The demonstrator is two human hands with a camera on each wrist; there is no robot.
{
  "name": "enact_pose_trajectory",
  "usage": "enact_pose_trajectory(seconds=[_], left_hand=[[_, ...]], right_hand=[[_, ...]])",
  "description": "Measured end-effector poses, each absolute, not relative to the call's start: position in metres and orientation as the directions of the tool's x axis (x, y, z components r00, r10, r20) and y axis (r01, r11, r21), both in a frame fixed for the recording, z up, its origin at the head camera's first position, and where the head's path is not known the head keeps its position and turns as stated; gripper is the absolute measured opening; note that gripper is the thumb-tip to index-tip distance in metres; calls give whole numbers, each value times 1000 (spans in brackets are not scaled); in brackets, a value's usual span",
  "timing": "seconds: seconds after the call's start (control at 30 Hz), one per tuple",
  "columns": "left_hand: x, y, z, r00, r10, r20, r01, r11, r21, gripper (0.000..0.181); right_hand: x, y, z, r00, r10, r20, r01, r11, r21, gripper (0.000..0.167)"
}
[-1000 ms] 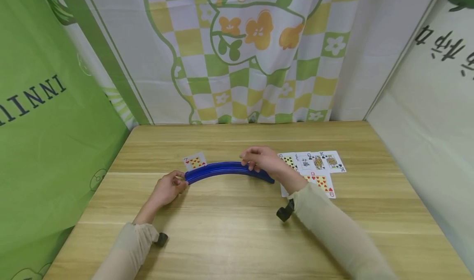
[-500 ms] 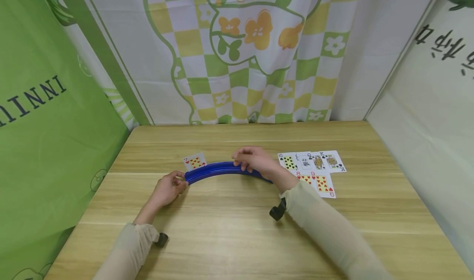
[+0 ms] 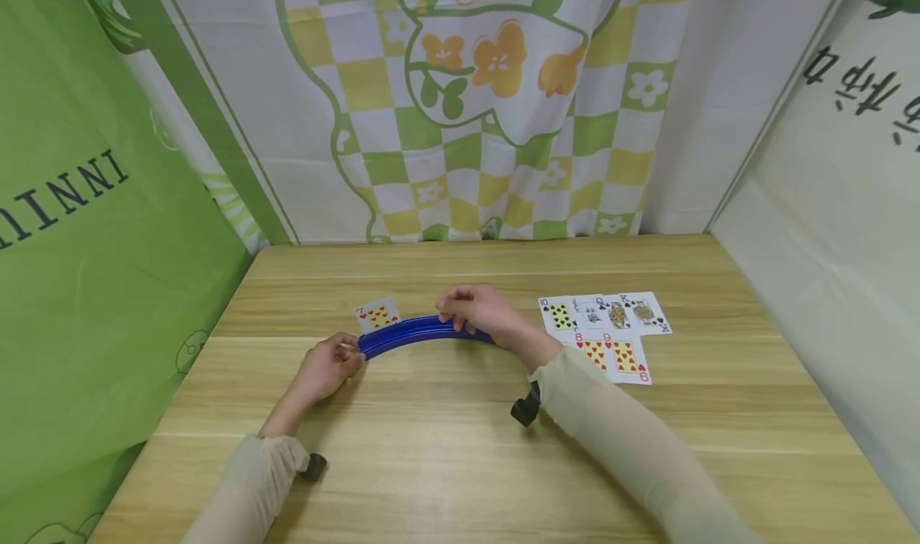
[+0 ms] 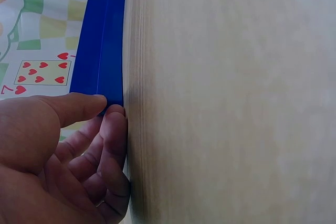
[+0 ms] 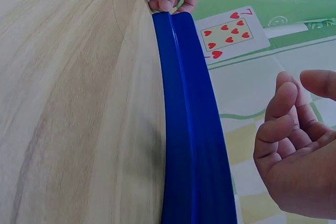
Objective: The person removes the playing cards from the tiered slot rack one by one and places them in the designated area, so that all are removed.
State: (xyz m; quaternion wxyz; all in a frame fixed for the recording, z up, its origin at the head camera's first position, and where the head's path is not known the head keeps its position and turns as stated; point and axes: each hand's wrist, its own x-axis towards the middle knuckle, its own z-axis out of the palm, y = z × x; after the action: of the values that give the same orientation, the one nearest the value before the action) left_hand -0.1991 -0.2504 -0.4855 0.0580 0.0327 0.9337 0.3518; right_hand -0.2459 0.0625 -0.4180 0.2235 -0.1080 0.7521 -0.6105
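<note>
A curved blue card holder (image 3: 410, 330) stands on the table. My left hand (image 3: 327, 368) pinches its left end between thumb and fingers, seen close in the left wrist view. The seven of hearts (image 3: 378, 315) stands upright in the holder near that end; the right wrist view shows the card (image 5: 228, 34) face on. My right hand (image 3: 489, 316) hovers over the holder's right part and covers some of it. In the right wrist view the right hand (image 5: 299, 156) holds nothing; its fingers are loosely bent, with the thumb apart from them.
Right of the holder several face-up cards lie in two overlapping rows: a black row with the ten (image 3: 560, 315) and king (image 3: 642, 314), and a red row with the eight (image 3: 593, 354) and nine (image 3: 628, 358) of hearts. Curtains surround the wooden table (image 3: 431, 464).
My right hand has moved left along the holder, uncovering more of the cards on the right. The left hand, the holder and the seven of hearts have stayed put.
</note>
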Motion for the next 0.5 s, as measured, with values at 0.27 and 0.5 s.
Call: enact_pose_trajectory(seconds=[0.27,0.5], left_hand=[[-199,-250,-486,-992,103,-79,24,748,664,32],[-199,-249,-485,-992,98,-80,19,742,670,32]], right_hand=[[-248,50,-419,-880,-428,-204,97,260,-961,25],[-250,40,-420,-884,-431,-180,61,275,-960,26]])
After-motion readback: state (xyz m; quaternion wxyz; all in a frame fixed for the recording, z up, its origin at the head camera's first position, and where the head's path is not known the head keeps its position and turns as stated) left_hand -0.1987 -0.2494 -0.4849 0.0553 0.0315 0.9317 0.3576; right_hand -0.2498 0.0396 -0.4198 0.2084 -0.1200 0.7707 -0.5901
